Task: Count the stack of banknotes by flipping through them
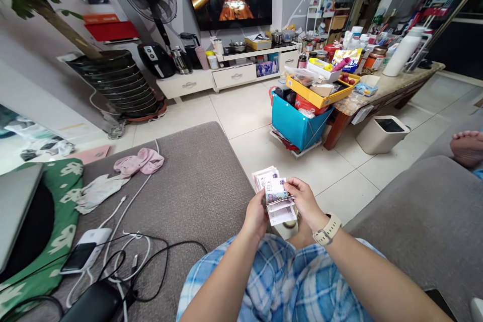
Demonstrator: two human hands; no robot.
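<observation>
A stack of banknotes (272,186) is held above my lap, fanned and partly folded, with purple and white printing showing. My left hand (257,214) is closed around the lower left side of the stack. From the right, my right hand (304,201) pinches a banknote at the upper edge, thumb and fingers pressed together. A pale watch (327,230) is on my right wrist. Blue checked cloth (287,276) covers my legs beneath both hands. How many notes there are, I cannot tell.
Grey sofa cushions (188,171) flank me, with cables, a white power bank (92,249) and a pink scrunchie (139,162) on the left one. Ahead stand a blue bin (292,121), a cluttered table (407,78) and a beige wastebasket (377,137). Another person's foot (468,148) is at right.
</observation>
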